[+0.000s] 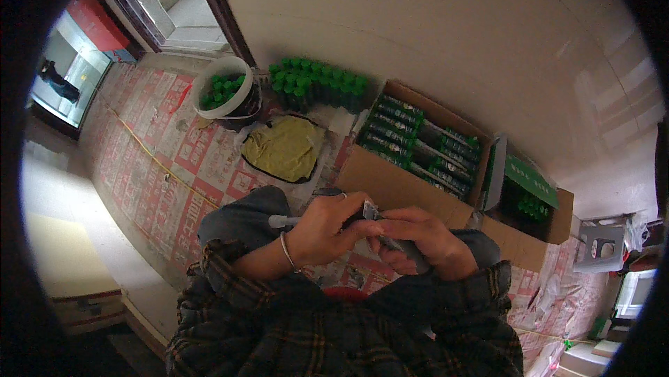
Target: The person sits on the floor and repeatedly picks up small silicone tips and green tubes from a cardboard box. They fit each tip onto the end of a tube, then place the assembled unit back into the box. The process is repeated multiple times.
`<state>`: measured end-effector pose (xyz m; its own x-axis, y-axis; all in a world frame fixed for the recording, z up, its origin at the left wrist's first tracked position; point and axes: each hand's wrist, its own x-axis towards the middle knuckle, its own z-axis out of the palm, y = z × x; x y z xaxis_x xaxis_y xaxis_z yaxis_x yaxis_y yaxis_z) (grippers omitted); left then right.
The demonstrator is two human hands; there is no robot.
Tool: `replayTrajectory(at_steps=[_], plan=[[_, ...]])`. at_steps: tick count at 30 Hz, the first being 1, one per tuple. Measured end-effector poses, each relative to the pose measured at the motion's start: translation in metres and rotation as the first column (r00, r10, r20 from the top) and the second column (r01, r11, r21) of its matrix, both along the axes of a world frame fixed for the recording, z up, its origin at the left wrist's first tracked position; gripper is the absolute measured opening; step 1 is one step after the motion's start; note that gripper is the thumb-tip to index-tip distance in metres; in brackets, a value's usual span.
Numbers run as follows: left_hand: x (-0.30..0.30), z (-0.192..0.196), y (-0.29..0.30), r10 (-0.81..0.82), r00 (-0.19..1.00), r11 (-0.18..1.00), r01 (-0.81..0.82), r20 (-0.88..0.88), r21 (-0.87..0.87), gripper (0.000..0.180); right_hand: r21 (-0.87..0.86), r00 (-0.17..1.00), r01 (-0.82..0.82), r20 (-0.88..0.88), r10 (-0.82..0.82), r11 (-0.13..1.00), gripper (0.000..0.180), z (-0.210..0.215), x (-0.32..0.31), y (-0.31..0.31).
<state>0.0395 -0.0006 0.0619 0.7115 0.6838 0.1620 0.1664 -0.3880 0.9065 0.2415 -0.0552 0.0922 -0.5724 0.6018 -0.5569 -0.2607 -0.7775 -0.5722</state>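
Both hands [376, 231] around one tube [293, 221]

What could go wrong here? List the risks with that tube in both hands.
1. Both hands, left hand and right hand, grip the grey tube close to a small blade-like tool; a slip might nick a finger.
2. The white nozzle end points past the left wrist, so any squeeze could smear the sleeve.
3. The open cardboard box of tubes sits right beside the knees and could get knocked.
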Motion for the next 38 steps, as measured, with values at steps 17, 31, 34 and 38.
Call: replayTrajectory(at_steps=[17,31,34,38], plan=[[-0.001,-0.01,-0.002,-0.042,0.993,0.995,0.032,0.108,0.097,0.016,0.049,0.989,-0.054,0.138,0.047,0.997,0.03,0.008,-0.002,-0.006],[-0.002,-0.002,-0.006,-0.001,0.995,1.0,0.001,0.097,-0.002,0.017,0.032,0.999,-0.009,-0.05,0.011,0.999,0.027,0.004,0.004,-0.008],[-0.003,-0.003,-0.008,-0.012,0.989,0.999,0.017,0.149,-0.03,0.018,0.012,1.0,-0.015,-0.01,0.015,1.0,0.029,0.004,0.008,-0.011],[-0.063,0.006,0.031,0.334,0.601,0.939,-0.144,0.726,-0.312,0.03,-0.029,0.983,0.116,-0.14,-0.119,0.993,0.03,-0.012,0.023,0.001]])
